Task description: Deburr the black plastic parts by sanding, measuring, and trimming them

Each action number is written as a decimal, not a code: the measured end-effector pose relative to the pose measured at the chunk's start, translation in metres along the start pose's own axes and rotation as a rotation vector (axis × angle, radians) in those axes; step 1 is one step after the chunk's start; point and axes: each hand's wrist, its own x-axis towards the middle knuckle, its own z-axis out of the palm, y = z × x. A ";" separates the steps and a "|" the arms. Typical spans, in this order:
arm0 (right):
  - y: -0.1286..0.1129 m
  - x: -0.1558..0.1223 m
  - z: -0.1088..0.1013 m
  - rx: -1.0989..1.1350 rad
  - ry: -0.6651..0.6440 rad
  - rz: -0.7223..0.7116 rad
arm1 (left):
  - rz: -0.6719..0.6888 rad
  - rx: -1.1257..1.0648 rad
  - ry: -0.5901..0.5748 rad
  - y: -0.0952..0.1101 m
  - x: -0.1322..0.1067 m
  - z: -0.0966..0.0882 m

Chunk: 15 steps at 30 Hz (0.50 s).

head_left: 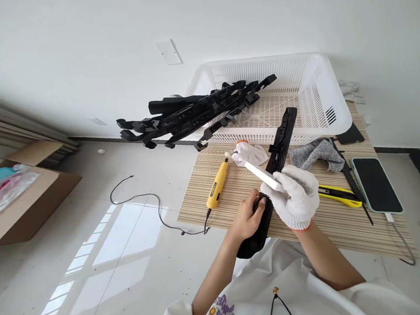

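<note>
My bare left hand [246, 218] grips the near end of a long black plastic part [280, 142] that lies slanted across a striped bamboo mat [328, 226]. In a white knitted glove, my right hand [296, 196] is closed round a white flat tool [262, 175], held over the black part. The tool's far tip reaches a loose white glove [250, 153] on the mat.
A white plastic basket [332, 111] stands behind, with several black plastic parts [192, 113] hanging over its left rim. On the mat lie a yellow corded rotary tool [217, 186], a grey glove [315, 154], a yellow utility knife [338, 195] and a phone [375, 183]. A cardboard box [20, 201] sits left.
</note>
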 end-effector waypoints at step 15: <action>0.024 0.005 -0.026 -0.172 -0.334 0.320 | 0.058 -0.064 0.078 -0.006 -0.004 0.004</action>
